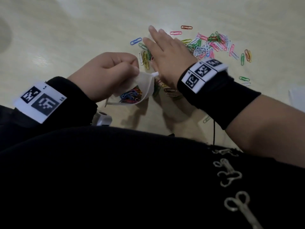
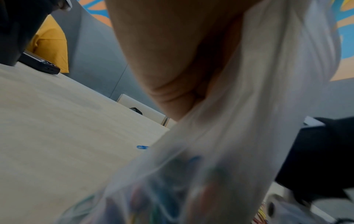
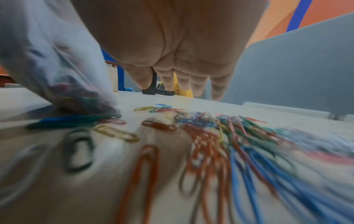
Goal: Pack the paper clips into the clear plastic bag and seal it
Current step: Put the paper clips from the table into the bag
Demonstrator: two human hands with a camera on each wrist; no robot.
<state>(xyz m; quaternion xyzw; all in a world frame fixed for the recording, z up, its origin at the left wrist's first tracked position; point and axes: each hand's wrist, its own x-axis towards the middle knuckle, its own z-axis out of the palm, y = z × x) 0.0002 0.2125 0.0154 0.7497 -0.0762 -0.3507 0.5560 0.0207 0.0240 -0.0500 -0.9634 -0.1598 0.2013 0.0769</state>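
The filling step is in hand. The left hand (image 1: 105, 71) pinches the rim of the clear plastic bag (image 1: 137, 90) between thumb and curled fingers, holding its mouth up and open just above the counter (image 1: 66, 38). One bag only, and it already carries a small tangle of coloured clips at its bottom.

The right hand (image 1: 166, 53) hovers flat just beyond the bag, fingers (image 3: 193, 86) straight and spread, grasping nothing, over the loose paper clips (image 1: 212, 43).

Counting the clips exactly is not possible: several dozen still lie on the counter, most in a dense heap beyond and to the right of the bag, a smaller bunch beside its mouth under the right hand, and a few strays farther right.

The next move likely calls for raking or pinching up a bunch and dropping it through the held mouth. Sealing looks a good way off, since far more clips lie outside the bag than inside.
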